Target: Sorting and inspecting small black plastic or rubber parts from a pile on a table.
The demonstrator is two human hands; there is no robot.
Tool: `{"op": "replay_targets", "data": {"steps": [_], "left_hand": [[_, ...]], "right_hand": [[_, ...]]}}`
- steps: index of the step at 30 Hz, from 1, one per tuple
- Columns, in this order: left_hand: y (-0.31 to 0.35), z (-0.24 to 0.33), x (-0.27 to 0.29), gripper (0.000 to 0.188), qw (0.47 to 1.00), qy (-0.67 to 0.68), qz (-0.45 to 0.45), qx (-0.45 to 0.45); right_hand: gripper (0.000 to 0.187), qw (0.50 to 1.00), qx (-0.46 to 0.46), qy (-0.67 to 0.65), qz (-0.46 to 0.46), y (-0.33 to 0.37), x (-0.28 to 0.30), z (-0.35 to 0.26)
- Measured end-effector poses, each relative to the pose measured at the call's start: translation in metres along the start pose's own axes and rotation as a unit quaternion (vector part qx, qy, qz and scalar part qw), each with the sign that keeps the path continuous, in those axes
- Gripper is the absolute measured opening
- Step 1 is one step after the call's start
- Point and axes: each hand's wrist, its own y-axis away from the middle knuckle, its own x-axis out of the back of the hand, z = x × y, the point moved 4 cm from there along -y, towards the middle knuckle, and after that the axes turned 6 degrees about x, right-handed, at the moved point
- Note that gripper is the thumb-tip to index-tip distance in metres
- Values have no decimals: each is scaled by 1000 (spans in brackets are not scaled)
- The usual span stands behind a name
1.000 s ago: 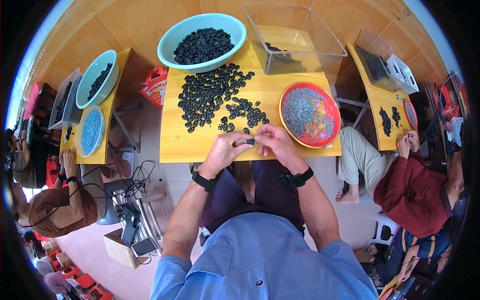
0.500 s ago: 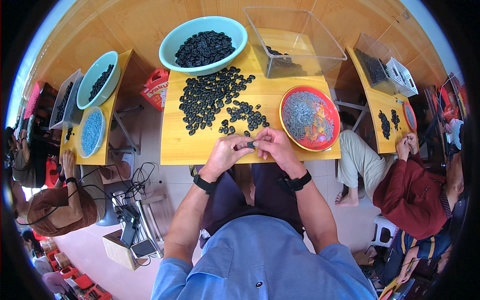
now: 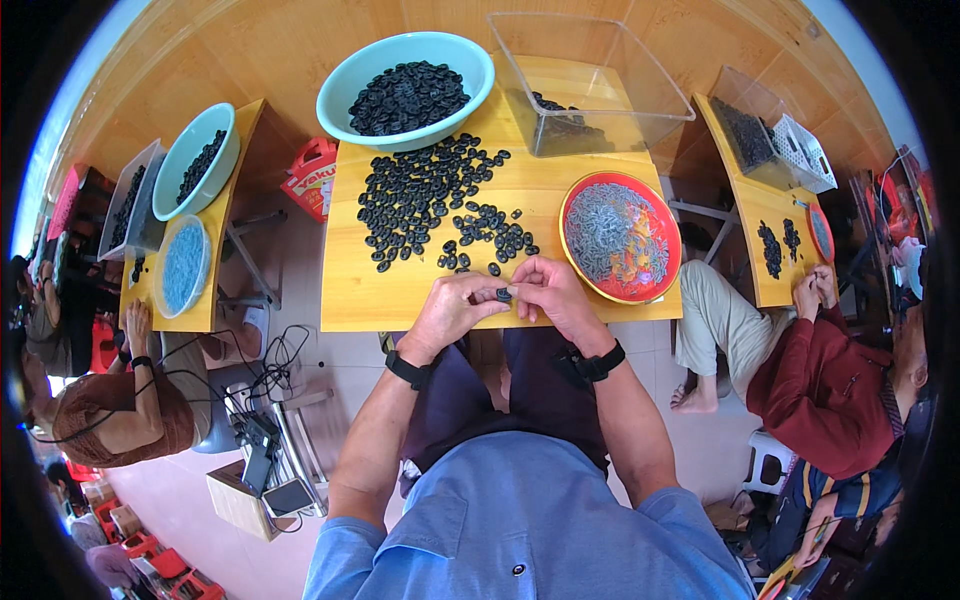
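Observation:
Over the near edge of the yellow table [image 3: 345, 290], my left hand [image 3: 452, 312] pinches a small black oval plastic piece [image 3: 503, 295]. My right hand [image 3: 556, 298] meets it there, its thumb and fingertips pressed together at the piece's right end; whatever they hold is too small to make out. Just beyond my hands lie many loose black oval pieces [image 3: 405, 205], spread over the left and middle of the table. To the right of my right hand stands a red round tray [image 3: 672, 262] with many small grey metal parts [image 3: 605, 225] in it.
A pale green basin [image 3: 335, 95] full of black pieces stands at the back left, a clear plastic bin [image 3: 560, 140] at the back right. People work at side tables, one in a maroon sleeve [image 3: 800, 385]. Cables [image 3: 285, 365] hang over a metal stand at left.
The black piece has tilted slightly between my fingertips. Both hands stay in nearly the same place at the table edge.

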Motion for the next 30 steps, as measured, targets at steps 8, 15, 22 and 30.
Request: {"op": "replay_targets", "data": {"steps": [8, 15, 22, 30], "left_hand": [[0, -5, 2, 20, 999, 20, -16, 23], [-2, -8, 1, 19, 998, 23, -39, 31], [-2, -7, 0, 23, 998, 38, -41, 28], [-2, -5, 2, 25, 997, 46, -38, 56]], "right_hand": [[10, 1000, -12, -1, -11, 0, 0, 2], [10, 999, -23, 6, -33, -1, 2, 0], [10, 998, -38, -3, -48, -2, 2, -1], [10, 1000, -8, -23, -11, -1, 2, 3]]}}
